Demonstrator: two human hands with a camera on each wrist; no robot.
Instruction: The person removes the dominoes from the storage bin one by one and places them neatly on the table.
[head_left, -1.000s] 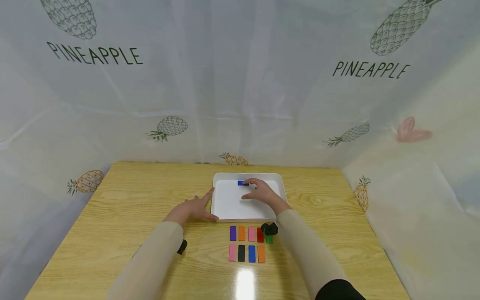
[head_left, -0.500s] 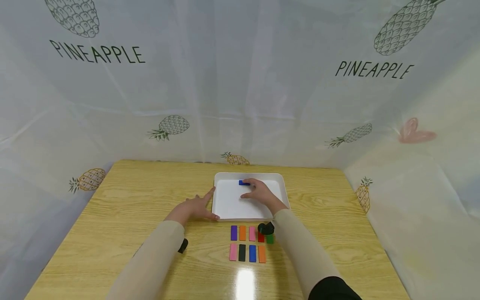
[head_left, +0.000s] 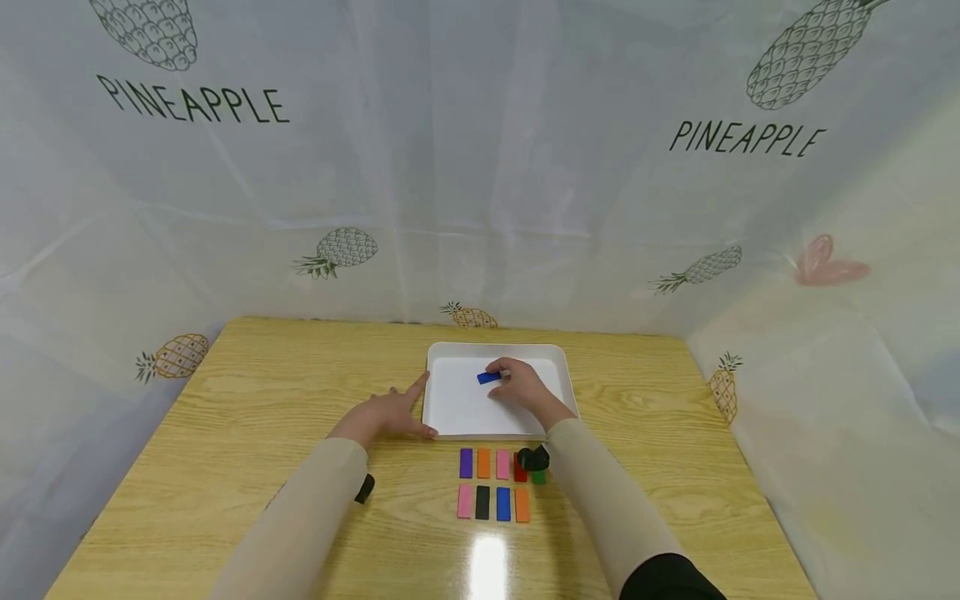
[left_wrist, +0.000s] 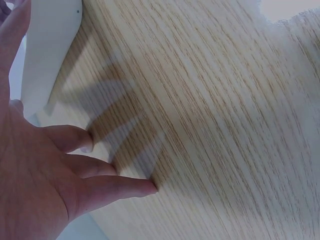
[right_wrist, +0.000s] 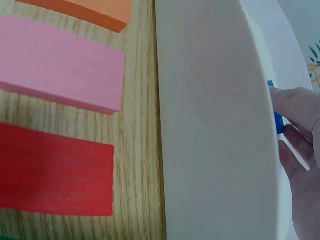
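Note:
A small blue wooden block (head_left: 487,378) is at the upper middle of a white rectangular tray (head_left: 453,417), lying at a slant in the head view. My right hand (head_left: 522,388) reaches over the tray and holds this block by its right end, between thumb and fingers. In the right wrist view, the thumb covers part of the block (right_wrist: 278,123) behind the tray wall (right_wrist: 215,125). At the tray's left side, my left hand (head_left: 386,415) is spread, with index finger and thumb touching the edge. Its other fingertips (left_wrist: 150,187) rest on the table.
Two rows of flat coloured blocks lie before the tray, among them purple (head_left: 466,463), red (head_left: 520,468), black (head_left: 482,502), and a second blue block (head_left: 503,504). The green block (head_left: 538,477) is partly hidden by the right wrist camera (head_left: 533,458). A pineapple-print curtain hangs behind the table.
The blue block in the tray has shifted slightly toward the person and turned from straight to slanted, with the right hand's fingers closing round it. The left hand stays at the tray edge.

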